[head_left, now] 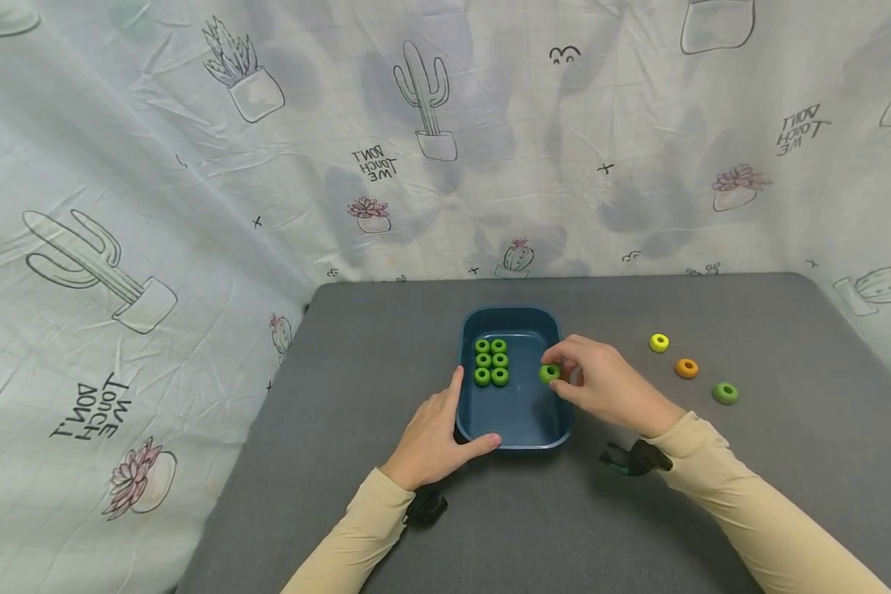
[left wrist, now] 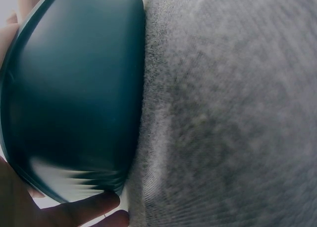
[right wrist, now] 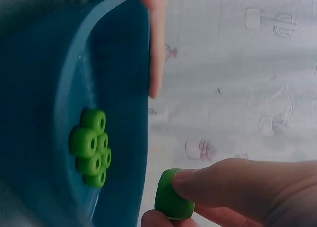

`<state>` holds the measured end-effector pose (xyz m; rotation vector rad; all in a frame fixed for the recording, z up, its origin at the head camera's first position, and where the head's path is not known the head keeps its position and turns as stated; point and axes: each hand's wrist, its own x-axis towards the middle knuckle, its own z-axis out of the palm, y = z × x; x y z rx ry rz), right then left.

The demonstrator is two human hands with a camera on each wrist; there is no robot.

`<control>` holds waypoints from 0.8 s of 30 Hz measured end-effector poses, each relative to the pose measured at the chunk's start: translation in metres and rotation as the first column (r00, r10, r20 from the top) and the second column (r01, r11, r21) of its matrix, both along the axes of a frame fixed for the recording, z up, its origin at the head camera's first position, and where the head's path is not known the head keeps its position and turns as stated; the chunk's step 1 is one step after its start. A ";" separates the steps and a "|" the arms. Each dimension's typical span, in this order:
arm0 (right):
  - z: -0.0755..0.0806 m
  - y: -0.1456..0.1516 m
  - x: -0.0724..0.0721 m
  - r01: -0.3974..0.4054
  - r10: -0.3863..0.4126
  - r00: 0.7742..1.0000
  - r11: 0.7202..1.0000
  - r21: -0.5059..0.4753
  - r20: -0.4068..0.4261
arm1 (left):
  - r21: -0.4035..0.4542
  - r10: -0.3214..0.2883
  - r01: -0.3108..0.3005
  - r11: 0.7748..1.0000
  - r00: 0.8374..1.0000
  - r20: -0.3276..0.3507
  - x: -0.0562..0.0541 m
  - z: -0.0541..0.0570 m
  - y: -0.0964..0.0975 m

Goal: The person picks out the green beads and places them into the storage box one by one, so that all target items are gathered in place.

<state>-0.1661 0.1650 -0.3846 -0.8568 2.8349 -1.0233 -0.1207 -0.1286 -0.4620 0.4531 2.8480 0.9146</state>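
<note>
In the head view a dark blue rectangular bin (head_left: 527,441) stands mid-table. My left hand (head_left: 432,439) rests at its near left corner, index finger along the left rim and thumb across the near rim, fingers mostly straight. The left wrist view has fingertips (left wrist: 101,203) against the bin's outer wall. Above the right part of the bin, my right hand (head_left: 605,384) pinches a green ring-shaped bead (head_left: 549,374) between thumb and fingers; the right wrist view shows the pinched bead (right wrist: 168,200) side-on. Several matching green beads (head_left: 499,360) lie in two columns inside the bin, at its left.
To the right of the bin, a yellow bead (head_left: 659,342), an orange bead (head_left: 686,369) and another green bead (head_left: 725,393) lie apart on the grey table (head_left: 371,346). A curtain (head_left: 490,206) printed with cacti hangs behind and at the sides.
</note>
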 end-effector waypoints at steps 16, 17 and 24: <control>0.006 -0.038 -0.018 -0.118 0.118 0.992 0.993 0.009 -0.035 | -0.002 -0.011 0.011 1.000 1.000 -0.017 -0.003 -0.002 -0.001; 0.007 -0.040 -0.020 -0.122 0.122 0.992 0.993 0.010 -0.032 | -0.004 -0.011 0.011 1.000 1.000 -0.017 -0.003 -0.002 -0.001; 0.004 -0.050 -0.029 -0.139 0.139 0.990 0.990 0.034 0.000 | -0.003 -0.010 0.010 1.000 1.000 -0.017 -0.002 -0.002 0.000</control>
